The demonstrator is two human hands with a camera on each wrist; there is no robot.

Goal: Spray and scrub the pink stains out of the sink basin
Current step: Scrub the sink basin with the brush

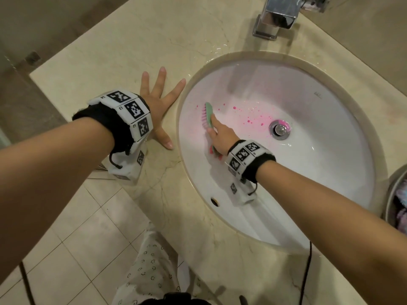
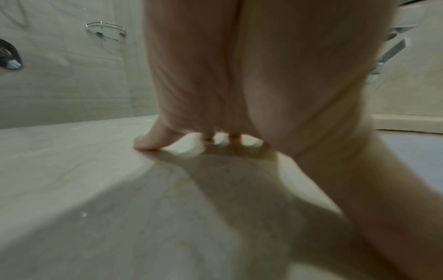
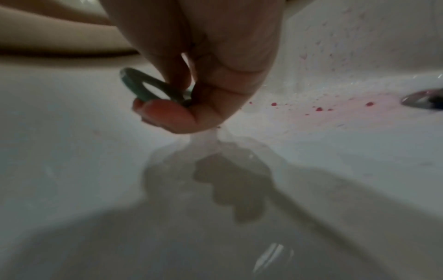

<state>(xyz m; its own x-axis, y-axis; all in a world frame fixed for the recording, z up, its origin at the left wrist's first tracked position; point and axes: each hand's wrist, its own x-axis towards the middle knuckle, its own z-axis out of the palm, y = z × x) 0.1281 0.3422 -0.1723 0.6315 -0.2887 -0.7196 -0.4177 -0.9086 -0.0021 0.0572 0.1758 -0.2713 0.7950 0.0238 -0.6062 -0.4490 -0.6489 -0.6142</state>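
Note:
A white oval sink basin [image 1: 319, 172] is set in a beige marble counter [image 1: 123, 51]. Pink stains [image 1: 251, 119] speckle the basin between its left wall and the chrome drain [image 1: 280, 128]; the stains [image 3: 318, 109] also show in the right wrist view. My right hand [image 1: 221, 137] grips a green scrub brush [image 1: 208, 116] with pink bristles and holds the bristles against the basin's left wall. The brush's green loop handle [image 3: 143, 87] sits between my fingers. My left hand [image 1: 158, 100] lies flat on the counter left of the basin, fingers spread. No spray bottle is in view.
A square chrome faucet [image 1: 275, 18] stands behind the basin. Water is pooled on the counter near the basin's back rim. An overflow hole [image 1: 214, 201] sits in the near wall. A round container [image 1: 396, 199] is at the right edge. Tiled floor lies below.

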